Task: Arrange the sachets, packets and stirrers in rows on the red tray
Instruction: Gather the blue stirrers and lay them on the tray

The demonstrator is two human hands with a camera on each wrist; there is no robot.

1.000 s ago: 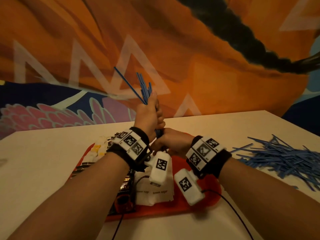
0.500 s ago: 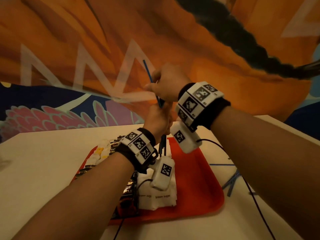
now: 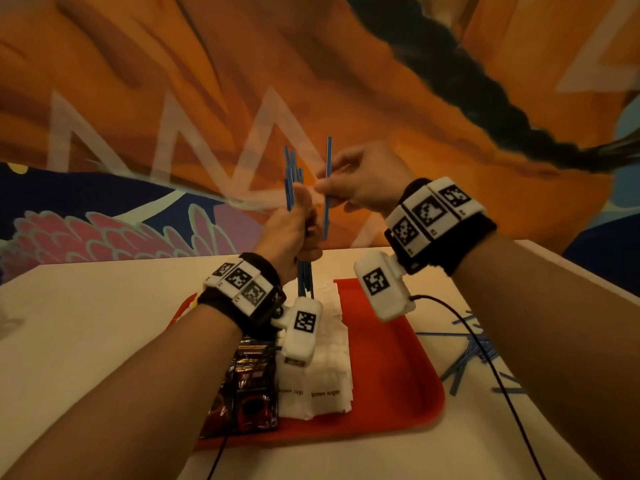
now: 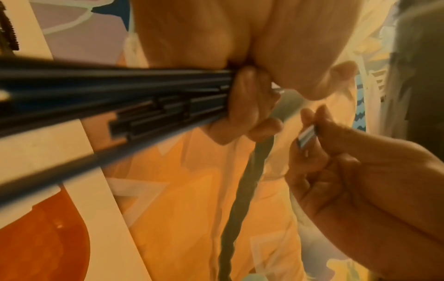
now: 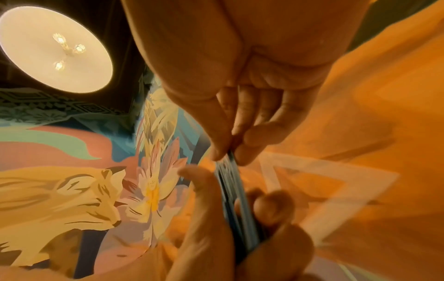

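Head view: left hand grips an upright bundle of blue stirrers above the red tray; right hand pinches a single stirrer just beside it. Risk: a loosened fist would spill the uneven bundle across the white sachets and dark packets. Loose stirrers lie on the table, right of the tray; a wrist cable crosses them.

Both forearms are raised and reach forward, toward 12 o'clock. The left hand is closed in a fist around a bundle of thin blue plastic stirrers, held upright. The right hand, at its 2 o'clock, pinches one single blue stirrer between thumb and fingers.
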